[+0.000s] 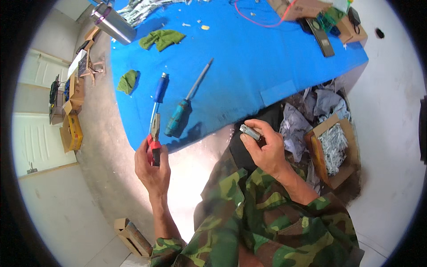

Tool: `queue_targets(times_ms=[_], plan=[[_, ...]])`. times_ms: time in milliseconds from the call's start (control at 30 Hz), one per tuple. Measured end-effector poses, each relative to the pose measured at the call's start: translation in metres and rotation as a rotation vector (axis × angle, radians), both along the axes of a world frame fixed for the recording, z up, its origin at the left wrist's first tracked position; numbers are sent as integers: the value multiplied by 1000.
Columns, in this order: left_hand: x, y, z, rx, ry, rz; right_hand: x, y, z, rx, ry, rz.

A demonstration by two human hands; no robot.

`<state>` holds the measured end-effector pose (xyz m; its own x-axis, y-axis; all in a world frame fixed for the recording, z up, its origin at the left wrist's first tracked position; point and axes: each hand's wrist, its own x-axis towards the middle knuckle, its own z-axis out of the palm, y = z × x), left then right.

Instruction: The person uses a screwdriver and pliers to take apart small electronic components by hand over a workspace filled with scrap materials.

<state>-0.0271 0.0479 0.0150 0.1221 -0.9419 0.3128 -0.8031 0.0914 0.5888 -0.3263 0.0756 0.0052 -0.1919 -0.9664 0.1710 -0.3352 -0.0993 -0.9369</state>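
My left hand (pixel 152 167) grips red-handled pliers (pixel 155 135) by the handles, their jaws pointing up over the near edge of the blue mat (pixel 249 58). My right hand (pixel 263 149) pinches a small grey metal part (pixel 250 132) between thumb and fingers, above my lap. On the mat just beyond the pliers lie a blue-handled screwdriver (pixel 160 89) and a teal-handled screwdriver (pixel 182 111) with a long grey shaft. Both hands are apart, the pliers to the left of the metal part.
Green rags (pixel 162 38) and a smaller green cloth (pixel 127 82) lie on the mat. A steel flask (pixel 112 22) stands at its far left corner. Cardboard boxes with shredded metal scraps (pixel 333 144) sit at my right, more boxes (pixel 71 111) at the left.
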Motion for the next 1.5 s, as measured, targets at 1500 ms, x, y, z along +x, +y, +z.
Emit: queue_targets(times_ms=[1500], plan=[[32,-62,-16,-109,-202,130,1,-83,40,465,-1314,368]])
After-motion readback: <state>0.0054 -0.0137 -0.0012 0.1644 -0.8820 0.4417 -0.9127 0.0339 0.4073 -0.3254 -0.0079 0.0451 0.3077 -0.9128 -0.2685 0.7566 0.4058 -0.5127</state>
